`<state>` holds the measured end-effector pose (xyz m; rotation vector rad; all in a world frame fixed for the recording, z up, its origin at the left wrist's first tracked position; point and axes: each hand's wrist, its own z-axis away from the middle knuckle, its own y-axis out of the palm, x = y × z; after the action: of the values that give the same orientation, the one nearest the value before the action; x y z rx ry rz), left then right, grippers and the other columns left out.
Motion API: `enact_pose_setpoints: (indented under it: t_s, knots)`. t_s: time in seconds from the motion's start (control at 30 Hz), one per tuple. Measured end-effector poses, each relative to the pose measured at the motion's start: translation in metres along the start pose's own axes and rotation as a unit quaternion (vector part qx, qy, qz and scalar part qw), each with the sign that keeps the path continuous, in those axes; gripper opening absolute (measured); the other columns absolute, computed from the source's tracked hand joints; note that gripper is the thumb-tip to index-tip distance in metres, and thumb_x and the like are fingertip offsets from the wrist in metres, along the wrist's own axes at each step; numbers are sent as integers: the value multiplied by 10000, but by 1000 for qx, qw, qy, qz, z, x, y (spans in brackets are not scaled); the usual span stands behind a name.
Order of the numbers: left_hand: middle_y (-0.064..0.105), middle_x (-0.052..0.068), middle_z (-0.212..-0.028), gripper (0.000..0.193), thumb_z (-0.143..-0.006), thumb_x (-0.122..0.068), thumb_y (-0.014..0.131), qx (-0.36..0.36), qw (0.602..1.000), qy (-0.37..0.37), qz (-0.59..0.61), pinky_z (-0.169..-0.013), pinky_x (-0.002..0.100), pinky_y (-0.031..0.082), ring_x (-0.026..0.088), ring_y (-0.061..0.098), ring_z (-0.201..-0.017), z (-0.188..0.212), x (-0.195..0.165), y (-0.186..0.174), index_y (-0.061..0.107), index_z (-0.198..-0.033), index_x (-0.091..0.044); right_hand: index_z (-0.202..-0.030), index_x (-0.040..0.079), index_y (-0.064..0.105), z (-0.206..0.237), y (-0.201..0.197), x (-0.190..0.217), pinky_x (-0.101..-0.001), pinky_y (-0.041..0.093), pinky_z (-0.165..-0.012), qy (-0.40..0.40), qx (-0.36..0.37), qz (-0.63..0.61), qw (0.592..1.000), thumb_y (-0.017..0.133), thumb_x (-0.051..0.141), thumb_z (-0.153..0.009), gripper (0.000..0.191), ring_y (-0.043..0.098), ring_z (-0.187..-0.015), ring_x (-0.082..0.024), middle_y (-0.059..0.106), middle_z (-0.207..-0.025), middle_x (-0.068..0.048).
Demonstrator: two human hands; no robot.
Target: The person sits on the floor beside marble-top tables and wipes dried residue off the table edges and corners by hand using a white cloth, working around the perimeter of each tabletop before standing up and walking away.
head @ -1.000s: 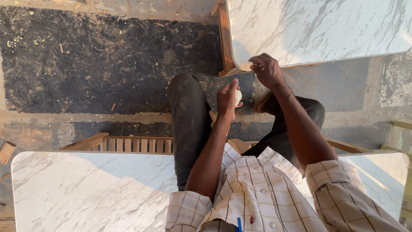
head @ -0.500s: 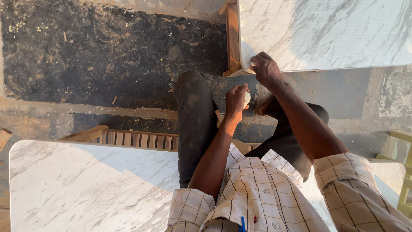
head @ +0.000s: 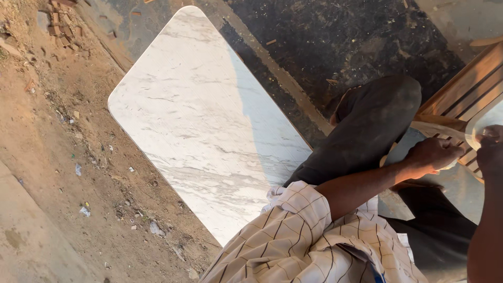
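Observation:
My left hand [head: 432, 156] is closed around a small pale object [head: 449, 164], held just beyond my dark-trousered knee [head: 374, 126]. My right hand [head: 491, 152] is cut off by the right edge of the view; its fingers curl over the rounded corner of a white marble slab [head: 473, 130]. That slab lies on a slatted wooden frame [head: 461, 89]. The two hands are close together, with the left one just short of the slab's corner.
A large white marble slab [head: 199, 126] with rounded corners lies to my left. Beyond it is dirt ground [head: 63, 199] strewn with litter, and broken bricks [head: 55, 23] lie at the top left. Dark stained floor [head: 340, 42] lies ahead.
The view has swung to the left, so the large slab fills the middle and the hands sit at the right edge. Both hands stay at the small slab's corner.

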<state>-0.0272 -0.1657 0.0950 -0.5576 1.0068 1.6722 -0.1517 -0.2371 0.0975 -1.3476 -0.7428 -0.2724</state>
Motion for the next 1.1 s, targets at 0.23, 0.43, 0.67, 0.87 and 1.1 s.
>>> enact_pose_setpoints:
  t_s: [0.23,0.43,0.67,0.87,1.1]
  knots:
    - [690,72,-740,328,-913,-350,646,-7,999,-41,32,-464,317,509,137,627,-593,3,2,17,733,-928,-34,-978,4,750,5,-40,22,-434,571,-928,-14,12,128,992,679,-56,-937,101,720,-1007,-341,720,-1029,-191]
    - [657,47,-745,298,-882,-347,638,-6,998,-55,27,-491,339,534,146,633,-635,6,2,18,696,-846,-57,-1080,-13,718,6,-42,45,-445,557,-803,20,-24,120,992,695,-68,-898,191,702,-958,-378,689,-1094,-200]
    - [636,45,-741,322,-912,-377,647,9,997,-67,37,-502,338,520,144,606,-639,4,9,24,669,-829,-67,-994,4,725,5,-47,49,-446,571,-817,45,3,108,993,682,-83,-888,144,715,-941,-357,699,-1065,-179]
    - [621,36,-726,301,-923,-350,651,11,995,-64,70,-480,322,479,131,590,-599,1,15,24,668,-831,-64,-1077,-20,705,6,-47,52,-444,562,-784,77,-34,68,994,667,-40,-930,154,707,-919,-354,679,-1076,-190]
    - [613,16,-702,275,-936,-332,646,11,994,-85,74,-442,301,467,109,562,-572,1,16,25,675,-856,-71,-1056,-17,754,5,-56,40,-393,585,-817,72,-21,74,994,620,-75,-917,202,719,-941,-317,710,-1078,-197]
